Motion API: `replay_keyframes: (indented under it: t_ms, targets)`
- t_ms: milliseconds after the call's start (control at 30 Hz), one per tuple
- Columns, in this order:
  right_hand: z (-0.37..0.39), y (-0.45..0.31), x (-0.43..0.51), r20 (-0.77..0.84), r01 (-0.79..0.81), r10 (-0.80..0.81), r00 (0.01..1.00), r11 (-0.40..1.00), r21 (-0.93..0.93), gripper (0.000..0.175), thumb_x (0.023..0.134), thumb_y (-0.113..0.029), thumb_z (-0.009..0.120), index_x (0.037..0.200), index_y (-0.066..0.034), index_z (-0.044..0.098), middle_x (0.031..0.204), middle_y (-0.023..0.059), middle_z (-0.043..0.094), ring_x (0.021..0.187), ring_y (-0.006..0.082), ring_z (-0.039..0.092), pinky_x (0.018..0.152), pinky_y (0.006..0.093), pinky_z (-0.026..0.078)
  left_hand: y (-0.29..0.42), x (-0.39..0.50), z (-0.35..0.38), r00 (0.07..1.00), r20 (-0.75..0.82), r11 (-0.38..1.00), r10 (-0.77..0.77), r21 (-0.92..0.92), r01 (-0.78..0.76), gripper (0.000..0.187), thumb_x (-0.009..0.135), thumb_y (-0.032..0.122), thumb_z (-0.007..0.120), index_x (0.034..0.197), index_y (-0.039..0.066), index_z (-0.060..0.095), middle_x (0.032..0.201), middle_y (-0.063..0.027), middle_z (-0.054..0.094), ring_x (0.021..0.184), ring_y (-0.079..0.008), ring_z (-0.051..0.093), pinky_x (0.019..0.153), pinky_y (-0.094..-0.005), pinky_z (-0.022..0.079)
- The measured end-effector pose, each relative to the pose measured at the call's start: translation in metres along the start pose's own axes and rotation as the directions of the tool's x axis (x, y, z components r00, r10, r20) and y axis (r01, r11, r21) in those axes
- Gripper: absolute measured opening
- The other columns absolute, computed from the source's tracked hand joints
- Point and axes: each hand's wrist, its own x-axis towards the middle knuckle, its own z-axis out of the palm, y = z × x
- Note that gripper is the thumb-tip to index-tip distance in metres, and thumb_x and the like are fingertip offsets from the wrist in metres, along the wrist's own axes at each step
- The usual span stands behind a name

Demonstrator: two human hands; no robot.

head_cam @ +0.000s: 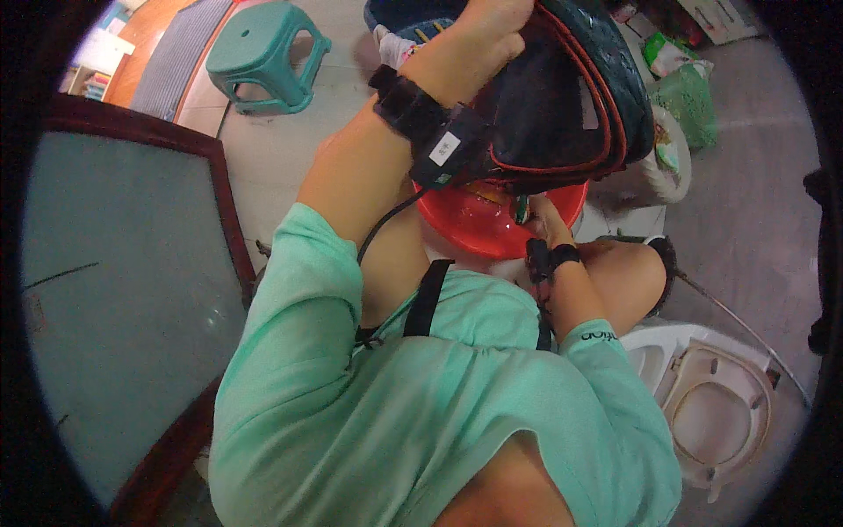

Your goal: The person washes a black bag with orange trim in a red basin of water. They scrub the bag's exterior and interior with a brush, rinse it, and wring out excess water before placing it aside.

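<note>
A dark backpack with red piping (pixel 553 99) stands tilted over a red plastic basin (pixel 474 224), its lower edge across the basin's far side. My left hand (pixel 497 29) is closed at the bag's upper left edge, its fingers partly cut off by the picture's top. Low at the bag's near side, over the basin, my right hand (pixel 543 217) has its fingers round a small green object (pixel 522 209), whose kind is unclear. Wet, shiny patches show inside the basin. Both wrists carry black strapped devices.
Behind the bag stands a dark blue tub (pixel 402 16) with a white cloth (pixel 392 47) over its rim. A teal plastic stool (pixel 267 56) is at upper left, a framed glass door (pixel 217 171) at left. A white bin (pixel 678 158) and a toilet seat (pixel 721 415) are on the right.
</note>
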Motion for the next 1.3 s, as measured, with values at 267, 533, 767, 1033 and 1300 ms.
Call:
replay_keyframes:
  t_ms: [267,533,767,1033,1300]
  targets:
    - [0.029,-0.004,-0.032,-0.047,0.171,-0.178,0.983,0.979,-0.113,0.018,0.092,-0.02,0.061,0.102,-0.005,0.059,0.087,0.0074,0.065,0.068,0.0183,0.062,0.055,0.0303,0.052,0.002,-0.002,0.004,1.0,-0.02,1.0,-0.022,-0.004,0.022,0.018,0.093,0.018,0.053,0.099,0.003,0.06,0.087,-0.0092,0.062,0.081,-0.0231,0.06,0.073,-0.0355,0.049]
    - [0.052,-0.007,-0.033,-0.1,0.351,-0.355,0.93,0.935,-0.055,0.034,0.094,-0.027,0.06,0.123,-0.0123,0.052,0.098,0.006,0.063,0.078,0.0228,0.063,0.062,0.0366,0.055,-0.003,-0.003,0.005,0.999,0.013,0.999,0.031,0.037,-0.032,0.023,0.093,0.019,0.052,0.102,-0.001,0.059,0.091,-0.011,0.063,0.084,-0.0245,0.06,0.077,-0.0366,0.049]
    - [0.063,-0.005,-0.035,-0.146,0.432,-0.43,0.891,0.902,-0.015,0.012,0.09,-0.019,0.066,0.102,-0.0156,0.062,0.083,-0.0007,0.061,0.068,0.0147,0.059,0.057,0.0303,0.05,-0.005,-0.006,0.005,0.993,0.117,0.997,0.009,-0.072,0.0,0.023,0.092,0.017,0.05,0.104,0.0,0.06,0.088,-0.0119,0.063,0.08,-0.0266,0.061,0.074,-0.039,0.051]
    - [0.039,-0.01,-0.023,0.371,-0.224,0.109,0.922,0.933,0.283,0.029,0.098,-0.029,0.057,0.118,-0.0078,0.056,0.102,0.0055,0.062,0.082,0.019,0.063,0.067,0.0319,0.057,-0.003,-0.006,0.011,0.999,0.045,0.999,-0.022,-0.04,0.024,0.02,0.092,0.015,0.051,0.105,0.002,0.059,0.087,-0.012,0.063,0.078,-0.0268,0.061,0.072,-0.0391,0.051]
    - [0.021,-0.003,-0.01,0.188,0.088,-0.15,0.971,0.949,0.303,0.04,0.096,-0.032,0.06,0.127,-0.0079,0.053,0.119,0.0037,0.059,0.098,0.019,0.059,0.08,0.0316,0.053,-0.005,0.001,0.008,1.0,0.019,1.0,0.006,-0.015,-0.006,0.024,0.091,0.017,0.052,0.106,0.0,0.06,0.089,-0.013,0.062,0.078,-0.0261,0.06,0.071,-0.0388,0.05]
